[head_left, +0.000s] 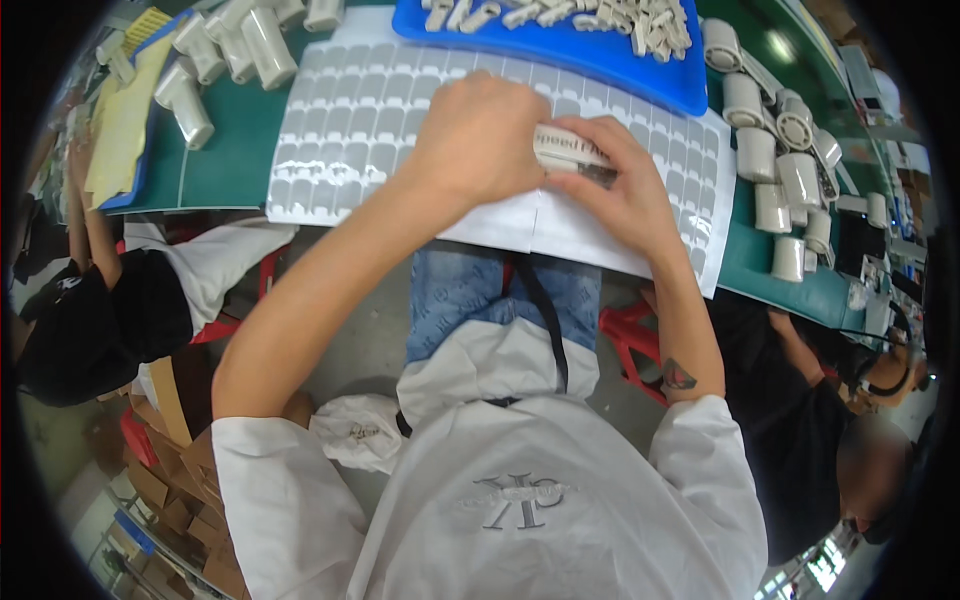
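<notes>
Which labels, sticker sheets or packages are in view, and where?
Sticker sheets: two white sheets with rows of grey tab-shaped stickers, side by side on the green table.
Small white part: held between left hand and right hand, bearing dark print.
Yellow sheets: stacked at the table's far left.
Cardboard boxes: brown, lower left on the floor.

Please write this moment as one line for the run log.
hands: left hand and right hand hold one small white part | below: sticker sheets | behind: blue tray of pieces

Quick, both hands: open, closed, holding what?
Left hand: closed on the small white cylindrical part.
Right hand: fingers closed on the same part, over the sticker sheet.
</notes>
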